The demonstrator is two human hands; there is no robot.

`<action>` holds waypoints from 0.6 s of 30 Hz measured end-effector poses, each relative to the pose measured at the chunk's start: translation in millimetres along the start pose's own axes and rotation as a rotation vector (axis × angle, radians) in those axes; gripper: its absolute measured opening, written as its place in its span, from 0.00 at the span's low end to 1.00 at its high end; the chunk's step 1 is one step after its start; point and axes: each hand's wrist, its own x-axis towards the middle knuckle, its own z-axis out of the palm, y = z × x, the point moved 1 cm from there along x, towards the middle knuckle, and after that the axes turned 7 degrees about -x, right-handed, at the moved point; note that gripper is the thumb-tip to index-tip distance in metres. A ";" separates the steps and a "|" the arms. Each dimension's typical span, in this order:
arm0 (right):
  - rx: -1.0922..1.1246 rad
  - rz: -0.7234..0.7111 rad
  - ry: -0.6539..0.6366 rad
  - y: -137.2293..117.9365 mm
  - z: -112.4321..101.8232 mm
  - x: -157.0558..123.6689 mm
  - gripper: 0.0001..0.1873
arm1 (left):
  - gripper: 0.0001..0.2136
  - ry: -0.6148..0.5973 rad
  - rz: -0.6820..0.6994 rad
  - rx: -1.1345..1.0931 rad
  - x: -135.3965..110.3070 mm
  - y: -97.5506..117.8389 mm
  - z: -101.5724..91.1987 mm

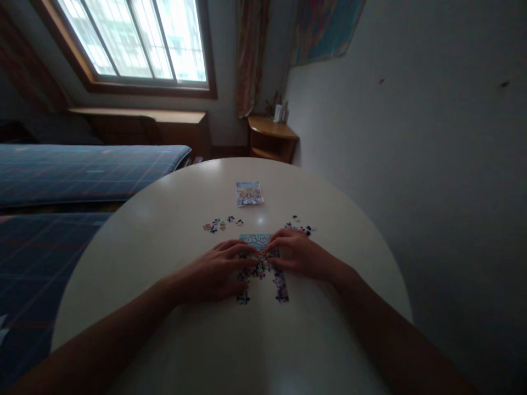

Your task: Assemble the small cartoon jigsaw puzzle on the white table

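A small, partly assembled jigsaw puzzle (261, 258) lies on the round white table (173, 241); its top edge shows light blue with white letters. My left hand (214, 272) rests flat on the puzzle's left side, fingers pointing right. My right hand (298, 254) presses on its right side, fingertips meeting the left hand's over the middle. Loose puzzle pieces (220, 224) lie scattered just beyond the left hand. Another small cluster of loose pieces (300, 225) sits just past my right hand. Whether a piece is pinched between my fingers cannot be told.
A small picture card or packet (248, 193) lies farther back on the table. A bed with a blue plaid cover (82, 170) stands to the left. A wooden corner shelf (272, 137) and a window (135, 38) are behind; a wall runs along the right.
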 end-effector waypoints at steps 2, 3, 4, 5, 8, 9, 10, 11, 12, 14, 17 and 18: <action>0.004 0.004 -0.003 1.2 0.1 -0.7 0.09 | 0.23 0.006 0.002 -0.004 0.0 -0.1 0.2; 0.001 0.008 -0.007 1.5 0.1 -0.9 0.09 | 0.23 0.005 0.000 -0.003 0.1 0.3 0.0; -0.005 0.011 -0.012 1.4 -0.1 -1.0 0.08 | 0.23 0.004 -0.001 -0.001 0.3 1.0 -0.5; -0.012 0.013 -0.017 1.3 -0.5 -1.1 0.08 | 0.23 -0.001 -0.002 0.001 0.4 1.9 -1.2; -0.030 0.025 -0.022 0.9 -3.0 -0.9 0.09 | 0.23 -0.021 -0.006 0.010 0.7 3.7 -2.8; -0.034 0.029 -0.022 1.2 -4.1 -0.9 0.09 | 0.23 -0.021 -0.006 0.014 0.7 3.9 -3.0; -0.037 0.031 -0.020 1.8 -5.3 -1.0 0.09 | 0.23 -0.018 -0.006 0.016 0.7 3.7 -3.0; -0.041 0.034 -0.017 2.8 -6.5 -1.2 0.09 | 0.23 -0.013 -0.005 0.015 0.6 3.3 -2.7; -0.045 0.035 -0.012 3.9 -7.5 -1.5 0.08 | 0.23 -0.006 -0.003 0.011 0.6 2.8 -2.3; -0.059 0.050 0.001 6.2 -9.1 -2.2 0.08 | 0.23 0.004 0.000 0.004 0.4 1.5 -1.4; -0.080 0.083 0.020 7.5 -9.9 -2.7 0.07 | 0.24 0.002 0.007 0.011 0.0 0.3 -0.4; -0.084 0.088 0.025 7.0 -9.8 -2.5 0.06 | 0.24 0.003 0.008 0.013 -0.1 0.4 -0.4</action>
